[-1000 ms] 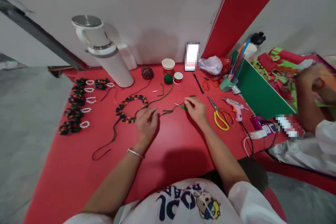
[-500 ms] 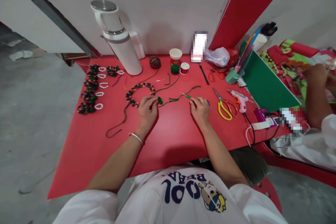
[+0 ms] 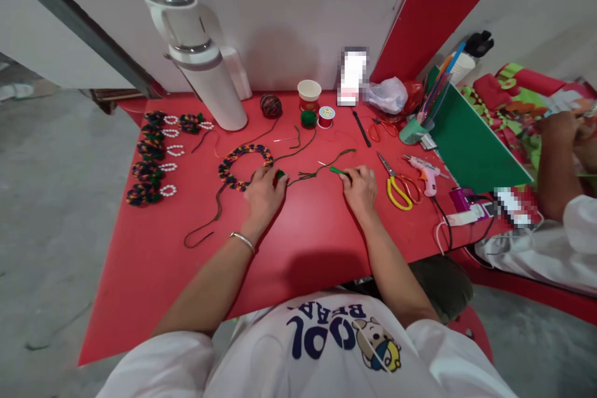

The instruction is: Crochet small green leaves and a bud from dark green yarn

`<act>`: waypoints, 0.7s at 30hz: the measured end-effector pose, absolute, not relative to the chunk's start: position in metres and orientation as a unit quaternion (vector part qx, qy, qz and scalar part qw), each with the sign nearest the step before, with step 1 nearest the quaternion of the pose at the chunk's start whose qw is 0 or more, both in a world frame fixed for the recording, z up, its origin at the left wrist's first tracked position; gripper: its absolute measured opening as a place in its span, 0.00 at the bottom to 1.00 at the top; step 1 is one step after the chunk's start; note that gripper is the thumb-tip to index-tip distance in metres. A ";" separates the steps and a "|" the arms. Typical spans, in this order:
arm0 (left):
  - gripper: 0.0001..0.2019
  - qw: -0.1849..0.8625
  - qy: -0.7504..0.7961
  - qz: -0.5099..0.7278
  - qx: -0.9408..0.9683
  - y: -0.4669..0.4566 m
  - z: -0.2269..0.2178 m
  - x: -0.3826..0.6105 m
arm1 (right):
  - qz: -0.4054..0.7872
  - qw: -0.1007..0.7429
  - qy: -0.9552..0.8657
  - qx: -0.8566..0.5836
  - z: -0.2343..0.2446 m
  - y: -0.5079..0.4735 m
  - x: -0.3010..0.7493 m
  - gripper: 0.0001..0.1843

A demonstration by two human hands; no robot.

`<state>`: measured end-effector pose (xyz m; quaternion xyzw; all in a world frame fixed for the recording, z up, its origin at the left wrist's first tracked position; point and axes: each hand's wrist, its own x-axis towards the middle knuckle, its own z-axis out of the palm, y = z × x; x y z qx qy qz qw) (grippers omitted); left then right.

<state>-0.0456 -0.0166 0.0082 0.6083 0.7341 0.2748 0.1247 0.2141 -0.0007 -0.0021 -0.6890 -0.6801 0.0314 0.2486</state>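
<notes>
My left hand [image 3: 265, 196] is closed around a small dark green crocheted piece [image 3: 280, 175], mostly covered by the fingers. Green yarn [image 3: 308, 175] trails from it to the right across the table. Just beyond this hand lies a multicoloured crocheted ring [image 3: 227, 165], close to the fingers. In my right hand [image 3: 362, 191] is a crochet hook [image 3: 336, 170] with a green handle, its thin metal tip pointing left near the yarn.
Crocheted bunches with bead loops [image 3: 150, 149] line the left side. At the back stand a white flask [image 3: 212, 87], yarn balls [image 3: 270, 106] and a paper cup [image 3: 309, 93]. Scissors [image 3: 396, 189] and a pink glue gun [image 3: 426, 173] lie right. Another person's arm [image 3: 559, 155] is beyond the green board [image 3: 480, 143].
My left hand has turned so its fingers cover more of the green piece. My right hand still holds the hook, slightly shifted. The view has moved a little.
</notes>
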 end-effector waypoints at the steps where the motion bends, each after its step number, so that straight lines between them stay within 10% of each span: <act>1: 0.14 0.129 0.731 0.273 0.613 -0.016 0.009 -0.046 | 0.033 0.246 -0.681 -0.689 -0.003 0.000 0.213 0.11; 12: 0.11 0.112 0.645 0.433 0.619 -0.013 -0.008 -0.051 | 0.073 0.220 -0.663 -0.712 0.016 -0.013 0.213 0.09; 21: 0.06 0.110 0.574 0.390 0.711 0.007 0.013 0.015 | 0.156 0.383 -0.647 -0.641 0.026 -0.026 0.220 0.12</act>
